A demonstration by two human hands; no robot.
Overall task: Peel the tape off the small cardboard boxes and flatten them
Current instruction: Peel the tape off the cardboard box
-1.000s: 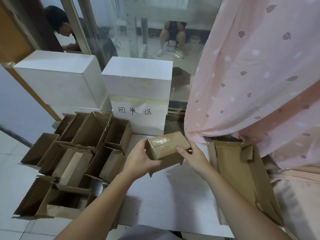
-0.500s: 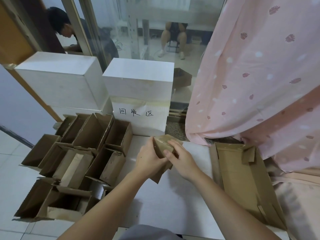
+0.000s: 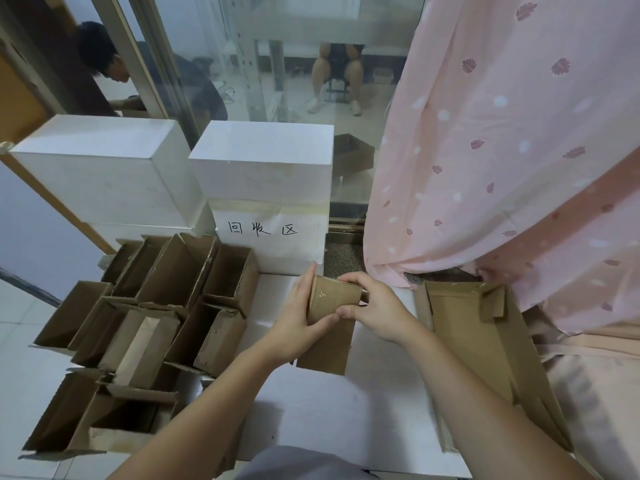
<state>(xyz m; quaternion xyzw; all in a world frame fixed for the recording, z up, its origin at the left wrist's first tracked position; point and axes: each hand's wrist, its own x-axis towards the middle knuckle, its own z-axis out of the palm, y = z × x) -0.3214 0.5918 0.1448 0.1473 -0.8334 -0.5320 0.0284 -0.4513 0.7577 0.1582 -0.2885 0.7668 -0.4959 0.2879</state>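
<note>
1. You've got the small cardboard box (image 3: pixel 330 299) up off the white tabletop (image 3: pixel 329 410), right in the middle of the view, just in front of the white box with the handwritten label (image 3: pixel 273 233). Shiny clear tape (image 3: pixel 323 294) runs across the face that's turned toward you, and a brown flap hangs down below your hands.
2. Your left hand (image 3: pixel 298 320) is wrapped around the box's left side, fingers up along the far edge and thumb underneath.
3. Your right hand (image 3: pixel 375 311) grips the right end, fingers curled over the top edge and thumb pressing the lower front, almost touching your left thumb.
4. To your left there's a whole cluster of opened cardboard boxes (image 3: pixel 173 299), lying on their sides with flaps out.
5. On your right, a flattened cardboard piece (image 3: pixel 485 344) lies on the table edge, just under the pink patterned curtain (image 3: pixel 502 150).
6. Behind it all sit a bigger white box (image 3: pixel 104 174) and a glass partition (image 3: pixel 277 64).
</note>
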